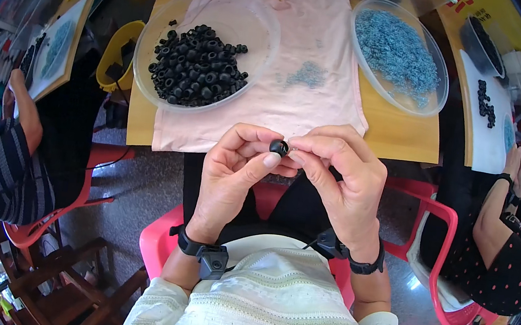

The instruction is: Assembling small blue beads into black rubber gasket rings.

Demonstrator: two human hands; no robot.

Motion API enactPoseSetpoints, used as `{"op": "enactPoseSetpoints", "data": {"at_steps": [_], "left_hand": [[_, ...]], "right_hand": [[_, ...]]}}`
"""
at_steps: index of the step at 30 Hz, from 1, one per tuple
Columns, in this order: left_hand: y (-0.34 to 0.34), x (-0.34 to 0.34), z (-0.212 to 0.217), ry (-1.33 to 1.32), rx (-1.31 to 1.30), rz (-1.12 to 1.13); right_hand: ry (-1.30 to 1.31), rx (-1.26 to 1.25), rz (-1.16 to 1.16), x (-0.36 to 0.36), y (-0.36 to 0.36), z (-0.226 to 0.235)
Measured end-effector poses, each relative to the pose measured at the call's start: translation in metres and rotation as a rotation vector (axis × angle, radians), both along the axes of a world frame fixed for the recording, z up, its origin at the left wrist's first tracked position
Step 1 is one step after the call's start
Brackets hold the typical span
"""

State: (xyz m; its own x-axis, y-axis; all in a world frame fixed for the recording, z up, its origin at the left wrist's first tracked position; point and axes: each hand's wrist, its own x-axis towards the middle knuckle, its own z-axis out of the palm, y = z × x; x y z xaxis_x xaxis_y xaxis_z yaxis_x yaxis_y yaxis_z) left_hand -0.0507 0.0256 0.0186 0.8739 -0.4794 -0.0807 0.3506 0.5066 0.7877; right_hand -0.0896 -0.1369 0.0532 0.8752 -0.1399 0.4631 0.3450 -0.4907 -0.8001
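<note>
Left hand (234,165): pinching one hollow black piece (277,147) at the surface's (401,141) near edge.
Right hand (347,177): pinching a tiny bit (294,148), unclear, beside it.
Pink cloth (330,109): one, open along its near right.
Round trays: two; left tray (262,21) of black parts (197,65), right tray (442,68) of blue bits (393,52), uncountable.
Blue patch (308,75): one, between trays.

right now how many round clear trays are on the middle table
2: left tray, beyond the left hand, holding black parts; right tray, beyond the right hand, holding blue pieces.
</note>
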Motion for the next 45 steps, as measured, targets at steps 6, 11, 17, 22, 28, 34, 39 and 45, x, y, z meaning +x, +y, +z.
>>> {"op": "enactPoseSetpoints", "data": {"at_steps": [6, 11, 17, 22, 28, 34, 39, 45], "left_hand": [[0.001, 0.000, -0.004, 0.004, 0.027, 0.008], [0.004, 0.005, -0.014, 0.143, -0.152, -0.049], [0.006, 0.012, -0.012, 0.237, -0.200, -0.084], [0.010, 0.014, -0.019, 0.299, -0.298, -0.061], [0.033, 0.028, -0.023, 0.217, -0.532, 0.097], [0.074, 0.051, 0.011, -0.162, -0.430, 0.347], [0.116, 0.049, 0.054, -0.369, -0.483, 0.476], [0.163, 0.027, 0.105, -0.486, -0.813, 0.498]], "right_hand": [[-0.050, -0.125, -0.006, 0.002, 0.003, 0.001], [-0.038, -0.114, 0.000, 0.004, 0.008, 0.002], [0.042, -0.017, -0.064, 0.008, 0.002, 0.001], [0.088, 0.000, -0.053, 0.013, 0.003, 0.001], [0.111, -0.024, -0.011, 0.022, 0.010, 0.000], [0.130, -0.006, 0.029, 0.029, 0.023, 0.018], [-0.016, -0.057, 0.207, 0.039, 0.046, 0.033], [0.077, -0.013, 0.381, 0.027, 0.068, 0.026]]}}
